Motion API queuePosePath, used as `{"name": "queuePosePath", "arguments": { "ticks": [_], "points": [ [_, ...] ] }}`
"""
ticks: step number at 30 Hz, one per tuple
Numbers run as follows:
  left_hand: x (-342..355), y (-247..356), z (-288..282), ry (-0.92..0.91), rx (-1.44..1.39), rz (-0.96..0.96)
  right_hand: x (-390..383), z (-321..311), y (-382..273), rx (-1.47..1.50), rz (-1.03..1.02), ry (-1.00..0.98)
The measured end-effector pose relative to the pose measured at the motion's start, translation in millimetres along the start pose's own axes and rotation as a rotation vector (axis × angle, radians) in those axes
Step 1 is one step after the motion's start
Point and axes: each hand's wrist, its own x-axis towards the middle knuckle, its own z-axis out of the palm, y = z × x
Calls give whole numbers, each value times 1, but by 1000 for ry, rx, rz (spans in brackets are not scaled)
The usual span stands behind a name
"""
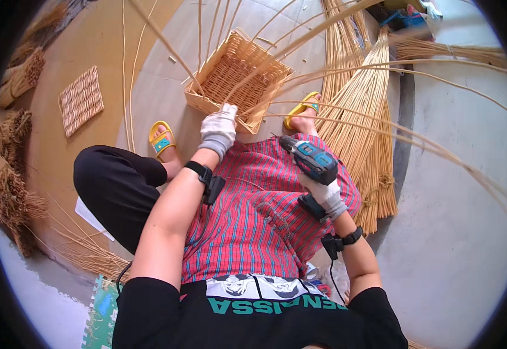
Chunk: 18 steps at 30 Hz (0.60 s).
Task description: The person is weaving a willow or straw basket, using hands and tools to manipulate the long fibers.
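A shallow, square-cornered basket of pale tan woven wicker (202,104) sits at twelve o'clock, near the feet, with long, thin, straw-coloured rods (323,28) fanning from its rim. The white-gloved left hand (218,129) is at the basket's six o'clock edge, fingers curled; whether its grip is clamped on rim or rod, I cannot tell. The white-gloved right hand (324,195) has its grip wrapped round the handle of a teal-and-black cordless drill (312,159), whose nose points toward ten o'clock, apart from the basket.

The basket is probably light and fairly stiff, best held by its rim at a corner. The rods look springy and could snap if bent sharply, so take them low, near the weave. The drill is likely dense and top-heavy; its handle suits a full-palm hold.
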Motion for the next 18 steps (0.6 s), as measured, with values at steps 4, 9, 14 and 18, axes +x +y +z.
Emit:
{"name": "queuePosePath", "arguments": {
  "ticks": [4,9,14,18],
  "points": [
    [24,-22,28,119,1,332,13,4,-28,-221,-189,40],
    [31,-12,22,-40,-24,246,22,7,-51,-318,-294,31],
    [24,-5,12,31,-40,298,25,3,-59,-360,-237,3],
    [27,-6,19,41,-63,303,26,0,-65,-338,-208,-23]
  ]
}}
